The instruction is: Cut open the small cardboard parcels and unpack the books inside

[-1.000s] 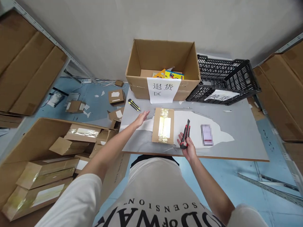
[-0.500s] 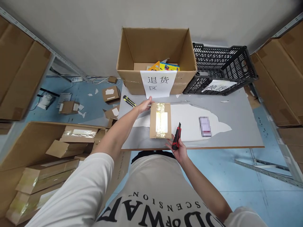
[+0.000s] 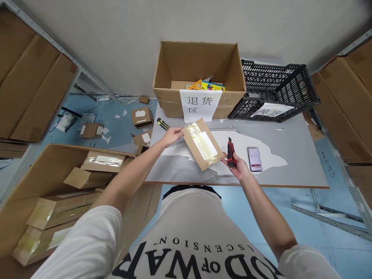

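A small flat cardboard box (image 3: 192, 144), with shiny tape and a white label along its top, is tilted at an angle above the table. My left hand (image 3: 173, 136) grips its far left corner. My right hand (image 3: 238, 166) is closed around a red and black utility knife (image 3: 231, 153), whose tip points away from me, and its fingertips touch the box's near right corner. To the right of that hand a phone (image 3: 255, 159) lies on the table with its screen lit. A yellow and black utility knife (image 3: 163, 123) rests beyond my left hand.
Behind stands a large open carton (image 3: 168, 102) with a paper sign and colourful packages inside. A black plastic crate (image 3: 293, 91) is at its right. Torn white paper lies on the grey table (image 3: 305, 162). At lower left a big carton (image 3: 58, 153) holds several taped boxes.
The small box has been turned clockwise and tilted, its near end swinging right. My right hand has moved right and away from me with the red knife. The view has shifted slightly.
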Tool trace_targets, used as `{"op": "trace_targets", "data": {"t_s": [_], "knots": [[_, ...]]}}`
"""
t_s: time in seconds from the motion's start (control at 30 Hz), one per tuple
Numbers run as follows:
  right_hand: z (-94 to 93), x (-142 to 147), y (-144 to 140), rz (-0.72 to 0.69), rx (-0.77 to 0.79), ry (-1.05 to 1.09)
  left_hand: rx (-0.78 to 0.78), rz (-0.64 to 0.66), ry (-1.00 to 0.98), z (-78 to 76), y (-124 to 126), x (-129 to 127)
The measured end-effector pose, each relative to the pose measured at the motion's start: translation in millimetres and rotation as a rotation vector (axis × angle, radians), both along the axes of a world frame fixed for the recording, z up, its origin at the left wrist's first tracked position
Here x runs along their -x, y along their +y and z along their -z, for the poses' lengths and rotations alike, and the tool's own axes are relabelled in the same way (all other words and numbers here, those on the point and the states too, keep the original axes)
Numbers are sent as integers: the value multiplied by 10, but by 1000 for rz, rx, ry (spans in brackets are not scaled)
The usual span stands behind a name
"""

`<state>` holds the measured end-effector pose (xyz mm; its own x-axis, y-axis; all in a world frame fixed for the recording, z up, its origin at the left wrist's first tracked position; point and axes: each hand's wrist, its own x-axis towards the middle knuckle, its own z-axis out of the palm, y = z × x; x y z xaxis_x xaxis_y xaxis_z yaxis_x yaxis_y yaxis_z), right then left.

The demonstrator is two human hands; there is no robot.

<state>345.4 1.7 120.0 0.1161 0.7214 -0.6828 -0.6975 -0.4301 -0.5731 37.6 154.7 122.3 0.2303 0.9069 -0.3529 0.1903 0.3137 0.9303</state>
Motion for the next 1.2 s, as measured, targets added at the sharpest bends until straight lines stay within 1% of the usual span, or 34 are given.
{"op": "trace_targets", "data": {"t_s": [0.03,0.1,0.17,0.23,0.33,0.43,0.5,0.6,0.67,0.77,0.87,0.9,0.97,1.07,1.13,1.2], "knots": [[-40,-81,118,-45,14,-25,1,-31,-3,26,-112,18],[-97,-209,359,-143,46,-80,24,-163,0,99,-346,32],[-120,-284,592,-252,81,-141,77,-303,-15,181,-572,26],[-112,-310,802,-349,107,-206,126,-384,-46,256,-774,9],[-60,-280,1040,-424,99,-281,158,-430,-93,349,-1018,-16],[7,-195,1165,-427,56,-310,175,-451,-103,429,-1175,-13],[47,-126,1197,-415,21,-313,182,-434,-56,473,-1224,23],[101,-46,1194,-412,-27,-324,158,-309,116,499,-1227,119],[141,-35,1154,-422,-62,-354,98,-203,282,475,-1198,189],[213,-118,991,-373,-160,-476,-48,-94,555,368,-1128,261],[284,-297,665,-274,-258,-640,-238,26,718,209,-1017,255],[301,-359,526,-270,-273,-674,-304,94,740,157,-966,232],[326,-458,238,-322,-278,-724,-421,263,775,75,-843,154],[343,-496,-124,-416,-246,-773,-541,504,860,20,-642,-26],[353,-459,-270,-439,-226,-777,-601,610,918,24,-534,-155],[364,-408,-338,-443,-220,-766,-640,683,962,45,-467,-261]]}}
